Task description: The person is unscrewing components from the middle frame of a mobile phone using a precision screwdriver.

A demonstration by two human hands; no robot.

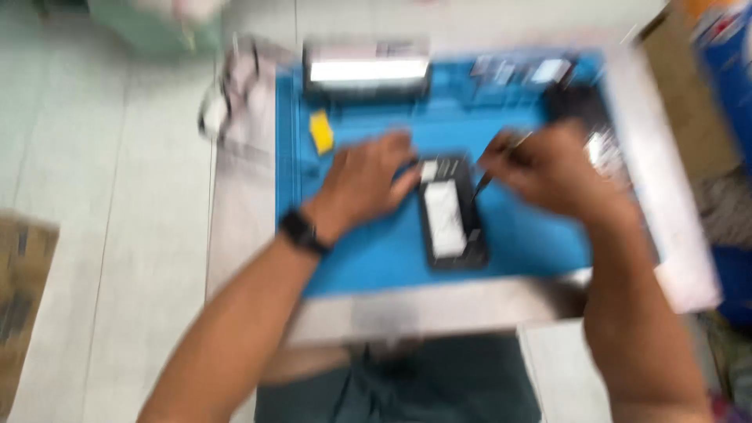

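The head view looks down on a small pale bench [439, 309] standing on a light tiled floor [117, 196]. Most of the bench top is covered by a blue work mat [376, 251] with moulded compartments along its far edge. At the back of the mat lies a dark oblong device with a bright white strip [368, 70], and a small yellow piece [321, 131] lies near the mat's left side. A cardboard box [23, 274] stands on the floor at the left edge, and a brown board with blue things beside it shows at the upper right.

In the middle of the mat lies an opened phone [452, 213], dark-framed with a white block inside. The left hand [364, 176], with a black wristband [304, 233] on the wrist, rests on the mat with its fingers touching the phone's upper left corner. The right hand [552, 168] is closed around a thin metal tool [497, 164] whose tip points down at the phone's upper right edge.

The whole picture is smeared by motion. The contents of the mat's compartments, the dark heap right of the right hand, and the wiry clutter off the mat's left corner cannot be made out. Whether the tool tip touches the phone cannot be told. The person's lap is cut off at the bottom.
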